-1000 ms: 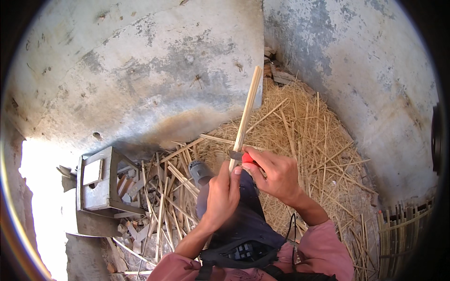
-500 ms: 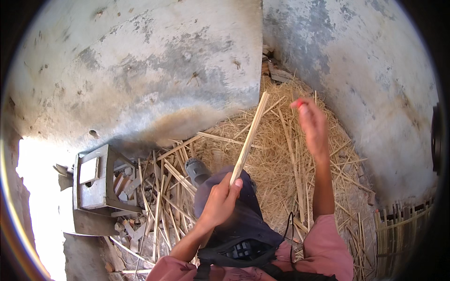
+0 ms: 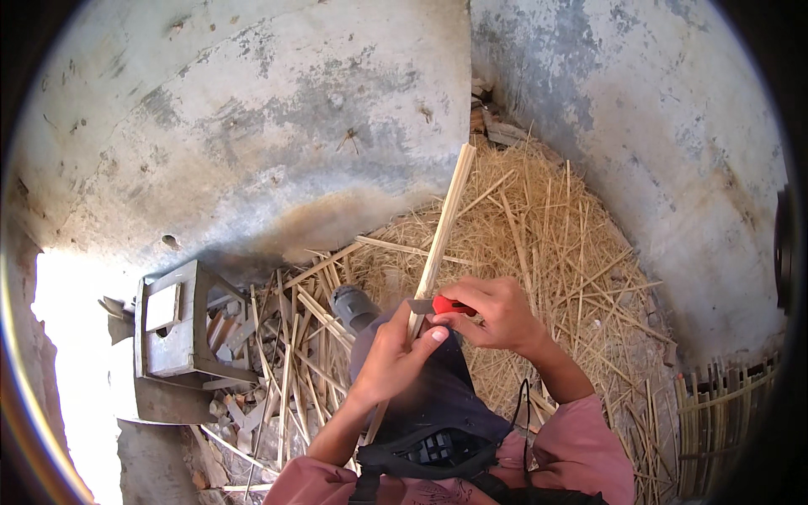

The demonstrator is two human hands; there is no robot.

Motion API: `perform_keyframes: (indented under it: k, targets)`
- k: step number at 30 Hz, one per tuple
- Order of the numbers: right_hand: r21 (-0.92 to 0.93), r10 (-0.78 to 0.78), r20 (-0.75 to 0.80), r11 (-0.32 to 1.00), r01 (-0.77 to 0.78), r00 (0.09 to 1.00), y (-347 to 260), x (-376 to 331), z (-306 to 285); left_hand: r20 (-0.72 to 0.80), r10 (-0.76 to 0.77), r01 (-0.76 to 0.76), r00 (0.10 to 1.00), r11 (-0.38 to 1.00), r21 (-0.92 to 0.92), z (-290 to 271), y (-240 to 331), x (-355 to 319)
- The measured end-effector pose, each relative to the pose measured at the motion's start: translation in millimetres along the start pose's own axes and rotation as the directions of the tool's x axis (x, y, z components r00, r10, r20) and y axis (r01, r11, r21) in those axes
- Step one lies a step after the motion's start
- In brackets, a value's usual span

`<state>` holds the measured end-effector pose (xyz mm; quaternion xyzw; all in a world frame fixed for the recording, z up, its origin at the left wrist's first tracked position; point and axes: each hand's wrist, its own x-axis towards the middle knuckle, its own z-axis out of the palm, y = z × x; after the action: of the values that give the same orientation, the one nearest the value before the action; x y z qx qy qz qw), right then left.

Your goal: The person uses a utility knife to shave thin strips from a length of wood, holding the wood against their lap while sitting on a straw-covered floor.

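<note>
Stick (image 3: 446, 223) aslant through left grip (image 3: 393, 355)

Worn on your head, the left fisheye of the pair looks steeply down at your left hand (image 3: 394, 358) and right hand (image 3: 498, 316), close beneath it, with your forearms (image 3: 562, 370) between four and seven o'clock and weathered walls (image 3: 278, 160) spanning ten to two.
</note>
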<state>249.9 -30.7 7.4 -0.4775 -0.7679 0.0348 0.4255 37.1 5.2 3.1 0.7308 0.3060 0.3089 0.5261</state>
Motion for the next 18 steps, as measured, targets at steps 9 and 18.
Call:
perform_keyframes:
  k: [9,18]
  targets:
    - [-0.159,0.037,-0.060,0.986,-0.046,0.998,-16,1,1,-0.194,0.137,-0.094,0.971,0.972,0.215,12,-3,4]
    - [-0.225,0.129,-0.156,0.961,-0.163,0.979,-37,-3,8,-0.212,0.124,-0.074,0.969,0.971,0.228,14,2,4]
